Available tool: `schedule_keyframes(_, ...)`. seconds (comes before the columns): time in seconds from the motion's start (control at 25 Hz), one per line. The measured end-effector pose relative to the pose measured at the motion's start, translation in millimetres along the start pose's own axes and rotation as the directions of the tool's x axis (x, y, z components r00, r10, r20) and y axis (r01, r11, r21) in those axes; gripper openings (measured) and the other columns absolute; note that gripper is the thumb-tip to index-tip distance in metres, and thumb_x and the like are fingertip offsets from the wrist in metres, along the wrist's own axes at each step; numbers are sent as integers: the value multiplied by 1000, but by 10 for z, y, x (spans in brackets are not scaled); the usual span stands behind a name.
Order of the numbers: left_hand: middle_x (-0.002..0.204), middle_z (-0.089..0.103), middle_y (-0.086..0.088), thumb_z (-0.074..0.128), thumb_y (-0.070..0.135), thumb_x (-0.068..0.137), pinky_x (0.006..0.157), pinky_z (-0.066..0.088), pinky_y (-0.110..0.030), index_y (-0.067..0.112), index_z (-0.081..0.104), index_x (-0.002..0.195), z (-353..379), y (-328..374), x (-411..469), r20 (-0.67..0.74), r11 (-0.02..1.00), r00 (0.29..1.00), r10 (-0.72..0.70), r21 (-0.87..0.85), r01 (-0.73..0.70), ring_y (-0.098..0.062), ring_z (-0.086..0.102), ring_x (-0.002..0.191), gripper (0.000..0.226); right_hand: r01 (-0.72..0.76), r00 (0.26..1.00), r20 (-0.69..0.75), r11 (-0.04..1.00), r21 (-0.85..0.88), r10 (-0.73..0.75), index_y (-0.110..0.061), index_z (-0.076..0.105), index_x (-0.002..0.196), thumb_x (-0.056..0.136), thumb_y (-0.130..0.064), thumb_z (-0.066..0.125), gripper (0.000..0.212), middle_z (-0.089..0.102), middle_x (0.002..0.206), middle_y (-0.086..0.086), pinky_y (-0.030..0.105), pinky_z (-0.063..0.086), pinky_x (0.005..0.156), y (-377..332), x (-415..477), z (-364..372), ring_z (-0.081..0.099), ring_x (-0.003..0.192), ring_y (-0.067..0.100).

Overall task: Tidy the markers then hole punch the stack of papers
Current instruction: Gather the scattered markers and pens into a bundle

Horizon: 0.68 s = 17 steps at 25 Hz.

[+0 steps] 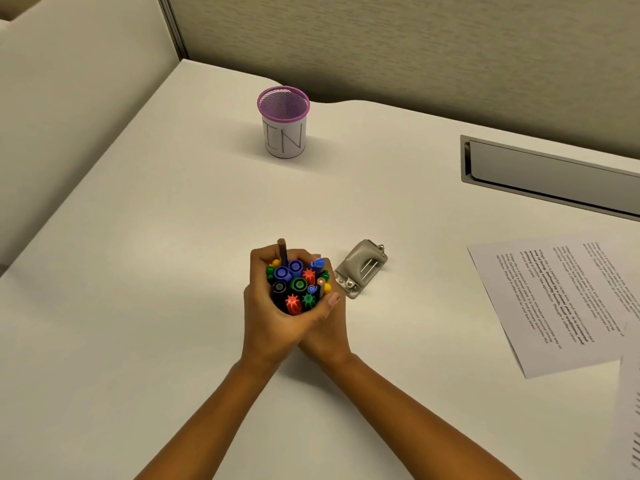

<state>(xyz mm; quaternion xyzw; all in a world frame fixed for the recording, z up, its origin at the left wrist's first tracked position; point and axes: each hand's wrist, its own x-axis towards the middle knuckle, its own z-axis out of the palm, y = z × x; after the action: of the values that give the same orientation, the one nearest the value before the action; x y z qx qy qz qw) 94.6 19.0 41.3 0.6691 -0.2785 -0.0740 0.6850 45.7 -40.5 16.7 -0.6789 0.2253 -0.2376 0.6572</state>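
I find both hands, left [266,306] and right [330,327], clasped round the markers [296,282], bundled upright between them. Cup [284,133] well ahead, no markers visible inside. Punch [360,268] just right; papers [554,299] farther right, apparently unpunched.

Hands [298,330] clasped round upright markers [294,285], hole punch [360,268] just beside, mesh cup [283,121] beyond, papers [554,306] right

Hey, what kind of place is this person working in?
Probably an office cubicle: fabric partition walls enclose the white desk, which holds a hole punch and printed papers.
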Motion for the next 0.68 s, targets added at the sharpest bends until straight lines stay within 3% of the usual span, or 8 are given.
schedule_keyframes(0.16, 115, 58, 25, 84, 28, 55, 89, 48, -15, 39, 43, 121, -61, -131, -79, 32, 1000, 999, -21, 0, 21, -4, 58, 112, 78, -69, 998, -10, 996, 61, 70, -17, 52, 117, 79, -54, 67, 55, 63, 109, -12, 27, 55, 88, 70, -121, 42, 63, 106, 9)
schedule_keyframes(0.24, 113, 61, 26, 87, 26, 51, 85, 48, -11, 42, 44, 120, -60, -204, -143, 50, 998, 996, -68, 13, 67, 1, 60, 108, 83, -113, 993, 30, 989, 100, 111, -13, 53, 118, 89, -38, 62, 39, 62, 114, 3, 27, 53, 90, 206, -190, 9, 62, 108, 7)
schedule_keyframes(0.28, 111, 61, 28, 88, 25, 52, 83, 47, -8, 43, 44, 119, -49, -214, -172, 47, 996, 995, -84, 41, 82, 4, 60, 105, 82, -157, 987, 53, 982, 102, 152, -21, 54, 118, 94, -24, 58, 25, 62, 116, 6, 22, 52, 89, 221, -220, 6, 61, 107, 0)
schedule_keyframes(0.32, 110, 61, 30, 86, 24, 54, 81, 45, -5, 45, 44, 118, -37, -214, -191, 41, 994, 995, -87, 73, 84, 7, 60, 103, 80, -189, 982, 38, 977, 95, 186, -32, 54, 116, 94, -18, 58, 27, 64, 116, 0, 16, 51, 86, 194, -234, 8, 60, 104, -6)
schedule_keyframes(0.4, 108, 61, 33, 82, 26, 57, 80, 43, -2, 48, 44, 115, -20, -196, -187, 32, 991, 996, -86, 105, 82, 10, 60, 100, 73, -168, 986, 17, 983, 73, 167, -48, 62, 105, 86, -42, 64, 20, 69, 103, -21, 9, 50, 79, 113, -220, 16, 61, 98, -11)
schedule_keyframes(0.48, 104, 62, 33, 79, 31, 58, 78, 43, -2, 48, 46, 111, -23, -148, -152, -2, 986, 993, -115, 120, 114, 10, 60, 98, 64, -133, 991, -1, 991, 15, 133, -55, 63, 102, 80, -60, 59, 23, 68, 100, -29, 12, 51, 79, 48, -191, 53, 63, 98, -8)
schedule_keyframes(0.56, 98, 64, 31, 78, 39, 60, 74, 44, -1, 41, 48, 107, -45, -89, -99, -49, 974, 985, -166, 150, 172, 9, 62, 93, 56, -113, 994, 0, 993, -26, 113, -53, 62, 101, 83, -54, 55, 19, 68, 100, -27, 16, 52, 80, 32, -160, 126, 64, 99, -5)
schedule_keyframes(0.68, 84, 63, 27, 78, 45, 63, 65, 42, 2, 34, 50, 106, -169, 17, 8, -144, 929, 963, -229, 263, 261, 13, 60, 84, 53, -110, 992, 56, 991, -77, 115, -59, 56, 96, 85, -39, 61, 24, 64, 88, -36, 11, 53, 71, -86, -121, 314, 63, 91, -11)
